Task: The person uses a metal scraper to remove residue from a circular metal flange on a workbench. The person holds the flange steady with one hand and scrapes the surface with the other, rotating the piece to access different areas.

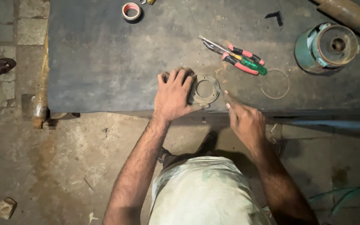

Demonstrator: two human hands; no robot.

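While the left hand (173,95) lies spread, palm down, on the dark workbench (96,62) with its fingers over the left edge of a flat metal ring (206,89), pressing rather than gripping it, the ring sits near the bench's front edge. Just right of the ring, the right hand (243,121) is loosely curled with a finger pointing at it; whether it holds anything I cannot tell. Behind lie pliers (240,62), a green-handled screwdriver (253,64), a thin wire hoop (275,83), a roll of tape (131,11) and a green round motor housing (326,48).
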